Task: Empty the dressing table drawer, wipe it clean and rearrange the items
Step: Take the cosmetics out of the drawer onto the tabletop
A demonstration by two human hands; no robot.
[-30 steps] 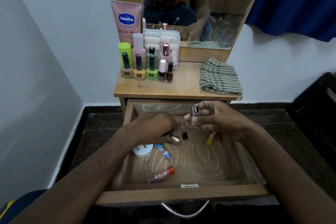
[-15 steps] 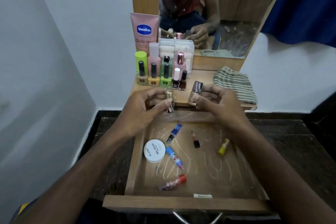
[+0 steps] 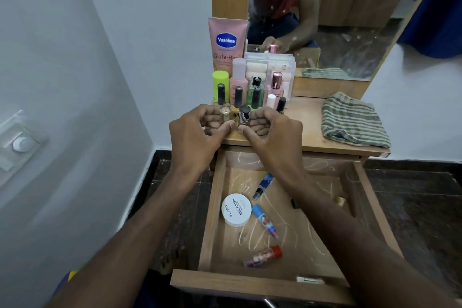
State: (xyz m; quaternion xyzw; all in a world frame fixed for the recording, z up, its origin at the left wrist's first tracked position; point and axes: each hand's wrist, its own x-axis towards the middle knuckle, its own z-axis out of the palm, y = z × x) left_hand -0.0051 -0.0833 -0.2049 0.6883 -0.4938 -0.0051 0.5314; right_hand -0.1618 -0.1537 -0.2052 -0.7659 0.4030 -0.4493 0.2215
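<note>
Fingers of the left hand (image 3: 197,132) pinch a small clear gold-capped bottle (image 3: 225,114); the right hand (image 3: 272,130) pinches a small black-capped glass bottle (image 3: 244,117), both above the wooden tabletop (image 3: 305,132). Crowded standing bottles (image 3: 250,92) could topple if nudged. The open wooden drawer (image 3: 215,207) holds more; a yellowish item (image 3: 340,200) is half hidden.

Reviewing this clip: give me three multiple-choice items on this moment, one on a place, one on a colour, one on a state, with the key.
1. Where is the white jar?
A. in the drawer
B. on the tabletop
C. on the floor

2. What colour is the Vaseline tube?
A. blue
B. pink
C. green

3. What is the right hand doing?
A. hanging empty
B. pressing the cloth
C. holding a small bottle

Key: 1 A, it lies at the drawer's left side. 2 B, its body is pink. 3 C, fingers pinch a black-capped bottle over the tabletop.
</note>
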